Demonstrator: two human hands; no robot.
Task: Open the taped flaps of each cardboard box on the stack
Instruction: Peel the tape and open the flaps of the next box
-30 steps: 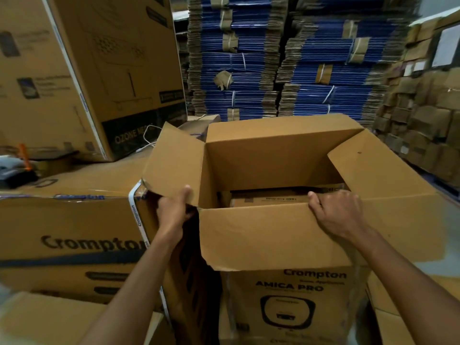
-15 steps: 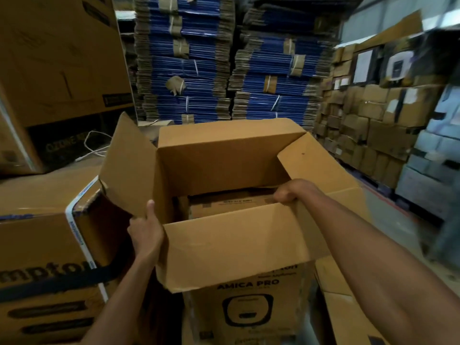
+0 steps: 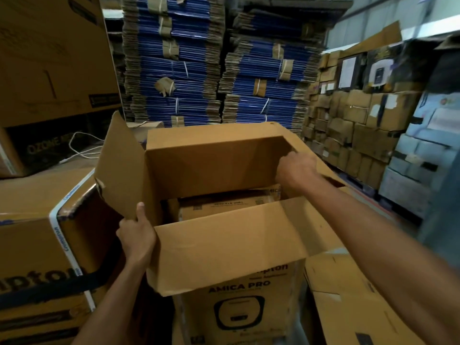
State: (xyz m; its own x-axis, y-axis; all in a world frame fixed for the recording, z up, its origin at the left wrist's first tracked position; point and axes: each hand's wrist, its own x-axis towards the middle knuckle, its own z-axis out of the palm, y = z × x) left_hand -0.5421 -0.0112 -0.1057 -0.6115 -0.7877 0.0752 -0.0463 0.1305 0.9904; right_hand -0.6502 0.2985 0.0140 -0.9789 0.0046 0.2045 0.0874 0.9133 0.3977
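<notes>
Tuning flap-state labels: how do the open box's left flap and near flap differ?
Left flap stands up, leaning outward; near flap is folded down over the front. Left hand has its grip on the left flap's lower corner; none shows on the near flap. Both are plain brown cardboard, already open.

Noted two stacks of flattened blue cartons [image 3: 179, 70], strapped in bundles, ahead. Logged wall of small brown cartons [image 3: 353, 125] right of them, white sheet [image 3: 347, 72] stuck on. Recorded white cable [image 3: 79, 148] looped beside OZONE-printed carton [image 3: 49, 58].
</notes>
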